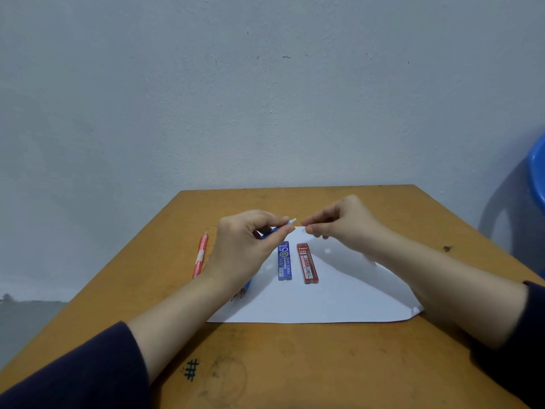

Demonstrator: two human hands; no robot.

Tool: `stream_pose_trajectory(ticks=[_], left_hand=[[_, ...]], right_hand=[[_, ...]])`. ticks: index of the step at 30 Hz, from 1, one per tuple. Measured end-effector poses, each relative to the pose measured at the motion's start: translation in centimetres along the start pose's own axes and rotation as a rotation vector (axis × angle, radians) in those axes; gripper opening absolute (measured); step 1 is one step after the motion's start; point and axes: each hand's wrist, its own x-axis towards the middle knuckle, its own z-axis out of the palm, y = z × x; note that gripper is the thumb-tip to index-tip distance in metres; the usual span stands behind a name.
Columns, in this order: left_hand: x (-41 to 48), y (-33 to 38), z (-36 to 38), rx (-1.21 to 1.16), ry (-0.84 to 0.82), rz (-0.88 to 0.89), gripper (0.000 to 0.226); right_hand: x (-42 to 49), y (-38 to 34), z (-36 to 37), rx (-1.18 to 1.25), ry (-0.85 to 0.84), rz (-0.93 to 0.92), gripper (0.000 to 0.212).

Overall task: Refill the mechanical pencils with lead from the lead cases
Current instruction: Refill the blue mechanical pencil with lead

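My left hand (247,246) grips a blue mechanical pencil (275,229) above the paper, its white end (292,221) pointing right and up. My right hand (342,225) hovers just right of that end, thumb and forefinger pinched together; anything between them is too thin to make out. A blue lead case (285,261) and a red lead case (307,263) lie side by side on the white paper (324,302) below my hands. A pink-red mechanical pencil (200,255) lies on the wood to the left of the paper.
The wooden table (265,364) ends at a grey wall behind. A blue plastic chair (536,172) stands at the far right. A black hash mark (191,369) is drawn on the table near me.
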Motion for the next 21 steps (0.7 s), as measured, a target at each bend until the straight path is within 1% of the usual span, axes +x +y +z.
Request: stream_pose_trajectory(ticks=[5, 10, 13, 21], left_hand=[[0.0, -0.2, 0.2, 0.009, 0.01, -0.006, 0.011], [0.0, -0.1, 0.1, 0.042, -0.007, 0.014, 0.012], [0.0, -0.1, 0.0, 0.05, -0.012, 0.021, 0.012], [0.0, -0.2, 0.0, 0.038, -0.008, 0.024, 0.012]], right_hand=[[-0.8, -1.4, -0.1, 0.3, -0.01, -0.017, 0.013], [-1.0, -1.9, -0.1, 0.535, -0.072, 0.045, 0.015], [-1.1, -1.9, 0.0, 0.58, -0.089, 0.074, 0.015], [-1.2, -2.0, 0.2, 0.616, -0.102, 0.083, 0.015]])
